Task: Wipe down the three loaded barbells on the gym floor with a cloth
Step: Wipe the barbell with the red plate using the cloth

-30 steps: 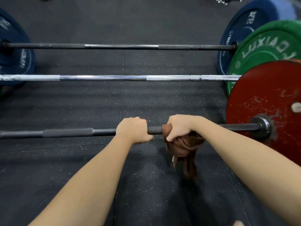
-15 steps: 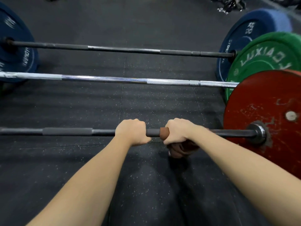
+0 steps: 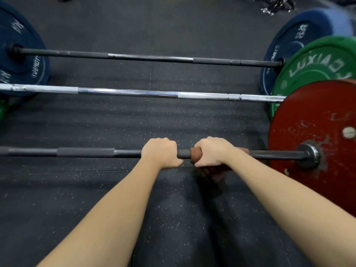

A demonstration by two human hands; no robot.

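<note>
Three loaded barbells lie side by side on the black rubber floor. On the nearest dark barbell [image 3: 86,152], which carries a red plate [image 3: 316,120] at its right end, my left hand [image 3: 160,153] grips the bare shaft. Just to its right, my right hand [image 3: 212,151] grips a brown cloth [image 3: 196,155] wrapped round the same shaft; most of the cloth is hidden under that hand. The chrome middle barbell [image 3: 134,92] has a green plate [image 3: 316,62]. A dark bar with blue plates [image 3: 300,35] makes up the far barbell [image 3: 150,58].
A blue plate [image 3: 21,54] stands at the left end of the far bar, with a green edge [image 3: 2,110] below it. Some metal clutter [image 3: 275,4] lies at the top right. Speckled floor [image 3: 115,122] stretches between the bars.
The hanging part of the cloth has been gathered up under my right hand. Both hands stay in place on the near bar while the view has tilted slightly.
</note>
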